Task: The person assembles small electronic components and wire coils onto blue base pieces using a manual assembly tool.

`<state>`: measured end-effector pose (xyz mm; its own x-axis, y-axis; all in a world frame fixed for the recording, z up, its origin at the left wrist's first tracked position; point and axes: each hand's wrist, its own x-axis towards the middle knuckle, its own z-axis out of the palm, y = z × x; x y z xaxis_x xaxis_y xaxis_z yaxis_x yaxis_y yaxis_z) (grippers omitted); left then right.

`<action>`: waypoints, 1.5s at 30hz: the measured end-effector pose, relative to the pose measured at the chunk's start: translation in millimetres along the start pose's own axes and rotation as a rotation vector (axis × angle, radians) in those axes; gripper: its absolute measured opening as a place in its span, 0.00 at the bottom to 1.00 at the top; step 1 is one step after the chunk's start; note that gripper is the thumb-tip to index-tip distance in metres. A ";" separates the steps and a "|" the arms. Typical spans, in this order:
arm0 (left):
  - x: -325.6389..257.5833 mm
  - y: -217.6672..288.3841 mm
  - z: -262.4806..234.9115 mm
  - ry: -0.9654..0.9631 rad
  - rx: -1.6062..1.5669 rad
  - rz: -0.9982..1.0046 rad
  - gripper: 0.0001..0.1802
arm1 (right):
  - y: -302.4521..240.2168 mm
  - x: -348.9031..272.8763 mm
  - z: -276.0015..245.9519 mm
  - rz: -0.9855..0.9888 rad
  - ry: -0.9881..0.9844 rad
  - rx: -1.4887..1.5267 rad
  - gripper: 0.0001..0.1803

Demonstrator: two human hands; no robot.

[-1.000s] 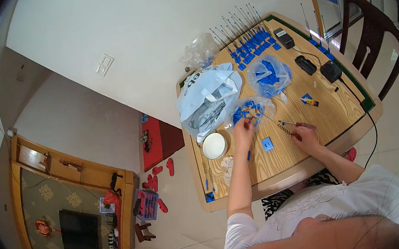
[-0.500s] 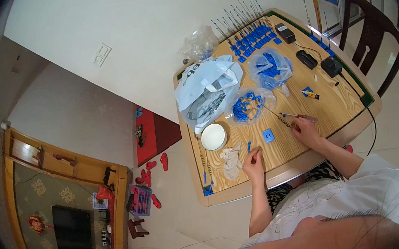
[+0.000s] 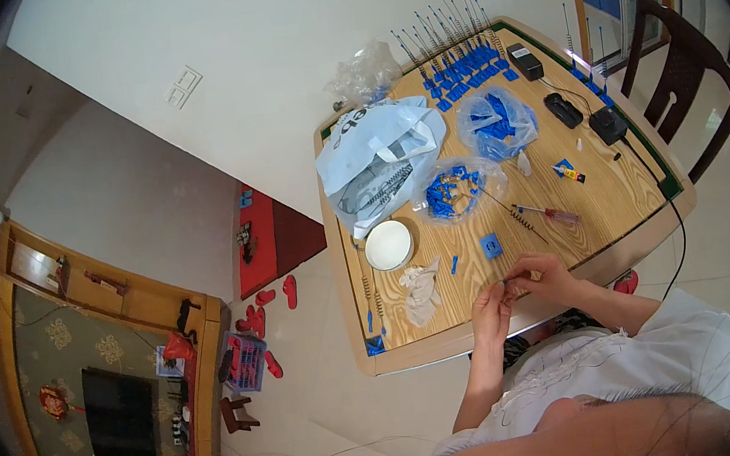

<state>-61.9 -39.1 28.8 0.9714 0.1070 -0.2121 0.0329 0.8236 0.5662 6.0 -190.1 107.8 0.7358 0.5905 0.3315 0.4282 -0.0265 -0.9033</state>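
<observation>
Although close together, hands [image 3: 489,308] [image 3: 546,279] with any contents indistinct.

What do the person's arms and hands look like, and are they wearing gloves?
No gloves! The left hand and right hand are both bare, and so are the forearms. The white shirt has a loose right sleeve that stops above the forearm. I see no watch; a ring would be too small to tell.

White top [image 3: 668,360] that sat below the right hand [image 3: 544,280], thin dark lines [image 3: 569,360] that curled across its front, loose short sleeve [image 3: 676,310] that bared the forearm [image 3: 619,307], patterned black-and-white legwear [image 3: 581,320] just below that hand
</observation>
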 end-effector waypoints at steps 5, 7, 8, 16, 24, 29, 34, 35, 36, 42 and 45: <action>-5.5 -3.0 -3.5 -0.004 0.049 -0.010 0.06 | 0.0 -1.7 0.4 0.062 0.009 -0.012 0.07; -6.2 -3.6 -2.9 0.025 0.046 -0.031 0.06 | 4.3 -1.8 -0.3 0.053 -0.009 -0.014 0.07; -6.4 -3.5 -1.1 0.024 0.047 -0.032 0.06 | 5.8 -1.8 -1.2 0.045 -0.027 -0.018 0.07; -10.4 5.3 26.1 0.146 0.145 0.044 0.07 | 3.3 2.8 -7.8 0.020 -0.039 -0.036 0.06; -8.5 14.5 21.4 0.077 0.417 0.177 0.07 | 1.5 5.9 -10.0 -0.096 -0.037 -0.053 0.06; -10.9 17.9 25.2 0.047 0.397 0.097 0.07 | -1.0 5.3 -12.5 -0.098 -0.042 0.015 0.06; -9.6 19.3 27.7 -0.028 0.450 0.163 0.07 | -6.8 7.0 -17.0 -0.049 -0.075 0.040 0.06; -9.5 19.4 29.6 -0.028 0.451 0.163 0.07 | -7.1 7.3 -17.6 -0.003 -0.092 0.057 0.06; -9.4 18.8 32.0 -0.020 0.472 0.176 0.07 | -6.6 7.5 -18.0 -0.002 -0.091 0.057 0.06; -8.7 15.5 28.5 0.010 0.457 0.180 0.08 | -7.8 9.5 -20.5 -0.056 -0.112 0.090 0.07; -7.6 16.7 30.4 -0.008 0.450 0.193 0.08 | -9.9 9.5 -22.9 -0.067 -0.113 0.089 0.07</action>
<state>-61.6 -43.1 64.1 0.9715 0.2285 -0.0639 -0.0515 0.4661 0.8832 20.8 -202.8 126.1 0.6413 0.6758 0.3635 0.4227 0.0843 -0.9024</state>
